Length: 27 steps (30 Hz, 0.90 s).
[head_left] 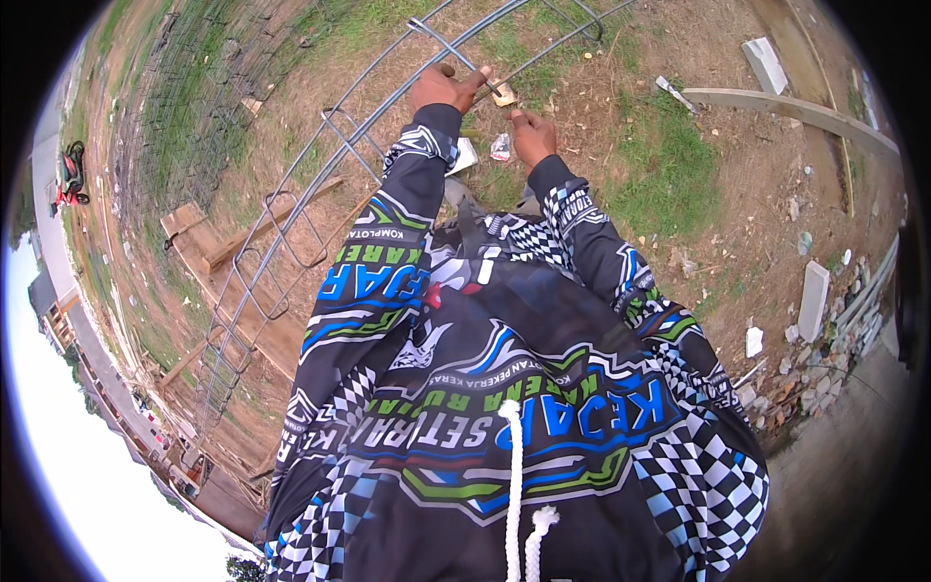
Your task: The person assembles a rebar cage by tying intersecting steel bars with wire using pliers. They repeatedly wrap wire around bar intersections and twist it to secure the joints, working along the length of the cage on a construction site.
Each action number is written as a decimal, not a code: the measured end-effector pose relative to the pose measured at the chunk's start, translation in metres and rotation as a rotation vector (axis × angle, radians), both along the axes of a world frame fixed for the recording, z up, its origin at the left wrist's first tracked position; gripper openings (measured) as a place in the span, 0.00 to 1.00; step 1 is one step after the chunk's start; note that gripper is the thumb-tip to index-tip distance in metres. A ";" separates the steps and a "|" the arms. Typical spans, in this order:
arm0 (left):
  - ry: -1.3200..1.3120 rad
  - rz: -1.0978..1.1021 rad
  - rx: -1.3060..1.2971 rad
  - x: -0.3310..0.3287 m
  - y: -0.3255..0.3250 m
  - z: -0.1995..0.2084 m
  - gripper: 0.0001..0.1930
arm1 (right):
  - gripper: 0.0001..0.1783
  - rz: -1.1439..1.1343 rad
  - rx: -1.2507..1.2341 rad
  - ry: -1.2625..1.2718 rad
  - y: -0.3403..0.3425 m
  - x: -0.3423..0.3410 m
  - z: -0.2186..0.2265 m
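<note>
The left hand grips a rod of the long rebar cage stretching left. The right hand, fingers curled, hovers just beside it above sparse grass.

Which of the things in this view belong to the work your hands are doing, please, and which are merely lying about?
In hand:
- left hand, gripping a rod
- right hand
- steel rebar cage of long rods and square ties
- timber supports under the cage

Lying about:
- white concrete blocks
- grey plank
- litter scraps
- red vehicle
</note>
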State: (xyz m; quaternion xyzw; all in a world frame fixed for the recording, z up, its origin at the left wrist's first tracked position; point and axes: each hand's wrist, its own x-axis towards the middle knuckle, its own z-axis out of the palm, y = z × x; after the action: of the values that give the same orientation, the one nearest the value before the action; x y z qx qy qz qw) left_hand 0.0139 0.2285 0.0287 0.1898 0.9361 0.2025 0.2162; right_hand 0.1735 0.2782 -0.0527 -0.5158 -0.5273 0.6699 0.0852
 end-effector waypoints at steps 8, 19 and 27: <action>0.042 0.011 0.006 0.008 0.001 0.010 0.38 | 0.15 -0.107 -0.210 0.278 -0.001 -0.009 0.021; -0.136 -0.046 0.168 0.002 0.004 -0.004 0.27 | 0.17 -0.180 -0.448 0.467 -0.001 -0.004 0.029; -0.052 -0.037 0.059 0.005 0.008 -0.002 0.27 | 0.17 0.118 -0.101 0.300 0.012 0.004 0.076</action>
State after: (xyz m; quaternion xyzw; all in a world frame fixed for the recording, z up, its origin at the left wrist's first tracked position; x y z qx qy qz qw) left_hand 0.0191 0.2367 0.0272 0.2082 0.9201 0.2309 0.2383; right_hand 0.1774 0.2906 0.0229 -0.3820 -0.5035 0.7688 0.0974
